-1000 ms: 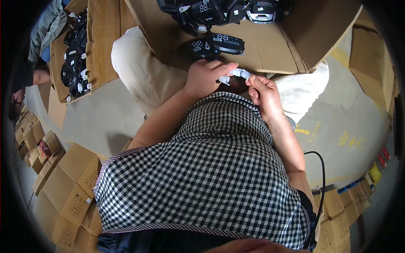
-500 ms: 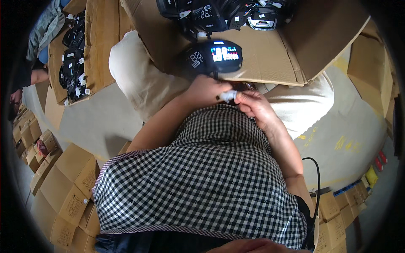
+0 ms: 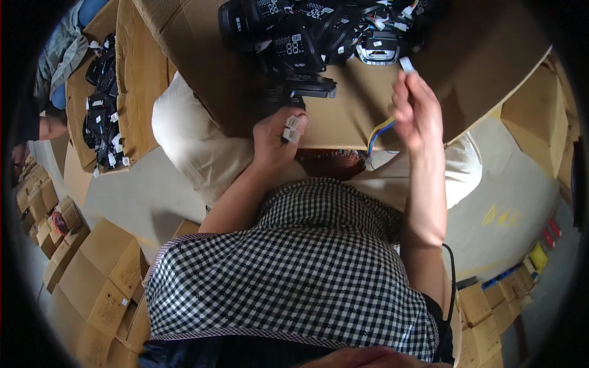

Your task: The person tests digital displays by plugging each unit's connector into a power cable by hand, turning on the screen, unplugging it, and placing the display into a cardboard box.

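Observation:
A black display unit [image 3: 311, 86], seen edge-on with its screen unlit, is tilted over the near edge of the cardboard box. My left hand [image 3: 273, 140] is closed just below it, around its cable end, with white plug connectors [image 3: 292, 129] sticking out of the fingers. To the right, my right hand [image 3: 419, 110] is raised over the box and pinches a white plug connector [image 3: 406, 64]. Yellow and blue wires [image 3: 381, 130] hang down from that hand. The two sets of connectors are apart. Further in lie several black display units [image 3: 291, 52] with wires and white plugs.
The open cardboard box [image 3: 343, 126] stands before me between my knees. At the far left is another box [image 3: 138, 92] of black units [image 3: 101, 122], with another person's arm [image 3: 52, 127] beside it. Cartons [image 3: 110, 282] are stacked at lower left and lower right.
The display's lit screen has gone dark and the unit has turned edge-on. My hands, which were together at the connectors, have separated; the right moved up and right with its plug.

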The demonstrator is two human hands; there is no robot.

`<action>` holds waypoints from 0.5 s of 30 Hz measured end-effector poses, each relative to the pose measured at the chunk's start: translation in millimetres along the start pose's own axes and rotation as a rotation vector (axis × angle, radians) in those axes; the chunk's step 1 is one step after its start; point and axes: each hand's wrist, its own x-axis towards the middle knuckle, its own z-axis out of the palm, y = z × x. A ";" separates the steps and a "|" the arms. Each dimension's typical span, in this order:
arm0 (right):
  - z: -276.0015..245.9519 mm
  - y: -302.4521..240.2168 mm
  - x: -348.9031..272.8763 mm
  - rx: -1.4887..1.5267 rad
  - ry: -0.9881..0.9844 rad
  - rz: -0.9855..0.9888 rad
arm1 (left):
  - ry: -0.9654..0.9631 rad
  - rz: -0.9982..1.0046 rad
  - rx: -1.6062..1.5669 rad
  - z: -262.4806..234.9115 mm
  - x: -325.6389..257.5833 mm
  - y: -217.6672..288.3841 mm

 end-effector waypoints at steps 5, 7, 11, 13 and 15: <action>-49.7 30.7 112.4 0.060 0.330 0.196 | 0.036 0.300 0.335 5.0 -20.2 18.2; -57.7 37.7 143.6 0.149 0.366 0.073 | 0.023 0.320 0.386 10.5 -19.9 27.2; -58.0 47.3 164.2 0.292 0.395 0.049 | 0.006 0.312 0.363 14.6 -22.9 18.9; -60.4 47.2 164.3 0.298 0.396 0.062 | 0.005 0.307 0.383 13.8 -25.0 18.9; -65.3 42.9 162.9 0.358 0.329 0.084 | -0.003 0.307 0.398 14.6 -25.1 21.3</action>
